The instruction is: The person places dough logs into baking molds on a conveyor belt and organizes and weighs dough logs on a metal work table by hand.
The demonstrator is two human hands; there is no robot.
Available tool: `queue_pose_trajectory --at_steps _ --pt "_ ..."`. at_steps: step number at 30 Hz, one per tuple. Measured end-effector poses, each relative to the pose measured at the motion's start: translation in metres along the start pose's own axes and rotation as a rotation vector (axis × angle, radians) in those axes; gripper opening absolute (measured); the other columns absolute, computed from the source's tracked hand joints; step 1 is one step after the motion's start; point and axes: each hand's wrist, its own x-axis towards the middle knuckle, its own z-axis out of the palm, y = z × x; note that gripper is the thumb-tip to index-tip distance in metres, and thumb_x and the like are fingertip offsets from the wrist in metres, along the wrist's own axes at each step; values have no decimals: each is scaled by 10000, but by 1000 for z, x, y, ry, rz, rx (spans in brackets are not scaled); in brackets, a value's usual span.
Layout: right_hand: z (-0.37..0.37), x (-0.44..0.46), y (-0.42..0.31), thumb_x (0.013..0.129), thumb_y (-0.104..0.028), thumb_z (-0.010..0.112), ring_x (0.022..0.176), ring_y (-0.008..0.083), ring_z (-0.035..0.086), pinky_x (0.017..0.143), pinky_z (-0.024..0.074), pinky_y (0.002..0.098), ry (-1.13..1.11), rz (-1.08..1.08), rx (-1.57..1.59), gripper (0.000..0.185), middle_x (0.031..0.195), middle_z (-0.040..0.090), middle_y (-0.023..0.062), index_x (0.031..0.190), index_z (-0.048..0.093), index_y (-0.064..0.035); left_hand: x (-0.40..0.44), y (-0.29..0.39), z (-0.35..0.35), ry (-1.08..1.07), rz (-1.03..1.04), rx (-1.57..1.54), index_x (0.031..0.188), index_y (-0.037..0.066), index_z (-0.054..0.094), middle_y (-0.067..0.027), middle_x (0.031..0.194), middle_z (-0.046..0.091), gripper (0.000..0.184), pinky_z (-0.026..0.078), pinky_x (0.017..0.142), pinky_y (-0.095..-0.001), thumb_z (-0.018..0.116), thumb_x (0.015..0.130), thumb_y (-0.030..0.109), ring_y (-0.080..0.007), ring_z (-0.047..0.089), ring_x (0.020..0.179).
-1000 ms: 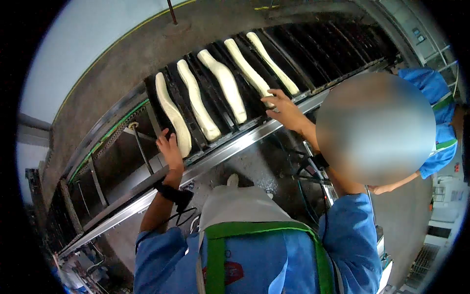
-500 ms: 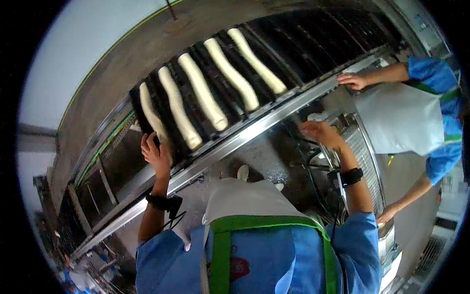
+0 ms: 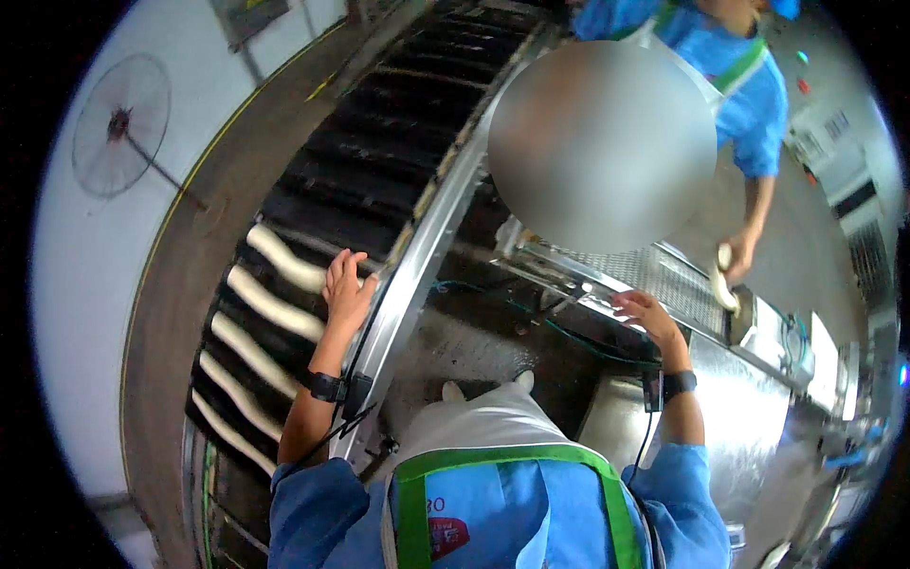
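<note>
Long pale dough strips [image 3: 272,311] lie side by side in the dark slots of a conveyor [image 3: 365,161]. My left hand [image 3: 349,292] is over the conveyor's near edge, by the end of the topmost strip, its fingers apart and nothing held. Off to the right, away from the conveyor, my right hand [image 3: 650,315] hangs in the air near a metal mesh belt [image 3: 668,280], fingers spread and empty.
Across the mesh belt stands a co-worker in blue [image 3: 754,104], one hand holding a pale dough piece [image 3: 724,280]. A metal rail [image 3: 417,270] borders the conveyor. A steel surface [image 3: 735,408] is at the right, and a round fan [image 3: 119,125] stands at the far left.
The view has turned right. My right hand has left the strips and moved toward the mesh belt. My left hand is now by the strip at the other end of the row.
</note>
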Motion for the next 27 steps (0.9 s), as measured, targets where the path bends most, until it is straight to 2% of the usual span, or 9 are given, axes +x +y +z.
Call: queue_pose_trajectory --at_steps 3,9,10,12,15,19,20,21,27 --pt "-16 -87 25 787 -237 475 781 136 520 643 421 250 162 -44 103 276 890 540 46 973 493 -33 0 30 9 -46 68 12 1072 132 387 -88 1197 274 406 172 896 -432 504 698 239 -271 222 1127" --pt "-53 -159 80 783 -261 477 767 140 524 648 422 268 407 -24 253 312 891 537 72 1003 473 -39 58 51 50 46 135 179 1107 109 359 -100 1206 282 472 173 899 -453 511 677 232 -260 196 1156" --pt "-57 -164 87 783 -261 477 767 140 524 648 422 268 431 -19 269 312 891 537 72 1003 473 -39 68 51 58 125 160 199 1078 107 389 -100 1167 328 452 220 869 -469 518 664 231 -247 241 1133" --pt "-68 -174 103 798 -228 460 775 124 515 630 426 248 465 -16 336 271 870 534 55 980 479 -29 83 49 63 265 365 235 968 73 471 -96 1015 459 347 362 762 -389 517 655 217 -256 419 967" --pt "-77 -181 101 741 -301 522 800 164 518 678 417 277 500 34 260 390 905 525 82 1000 469 -14 82 43 70 149 152 185 1007 64 482 -115 1023 475 338 358 788 -346 495 707 217 -253 439 957" --pt "-107 -175 129 745 -317 513 797 154 526 680 429 276 478 -3 249 378 906 531 74 984 494 -25 68 -1 74 131 349 432 1033 51 447 -108 1062 446 307 311 833 -364 453 763 197 -288 381 1001" --pt "-111 -173 126 746 -317 509 789 150 529 657 428 263 497 28 232 380 893 536 74 980 496 -19 49 15 67 152 252 457 1039 44 438 -109 1064 438 300 310 828 -362 411 791 212 -286 378 998" --pt "-122 -169 138 749 -312 501 790 150 529 649 424 260 484 39 212 377 884 539 73 981 494 -15 45 11 60 132 277 484 1029 38 442 -100 1068 431 304 313 818 -361 370 812 238 -282 375 991" --pt "-164 -143 164 774 -268 475 843 158 484 672 432 268 470 130 155 333 938 507 78 996 494 -21 6 26 47 179 184 563 928 14 481 -114 971 465 269 329 777 -356 339 814 212 -285 400 935"
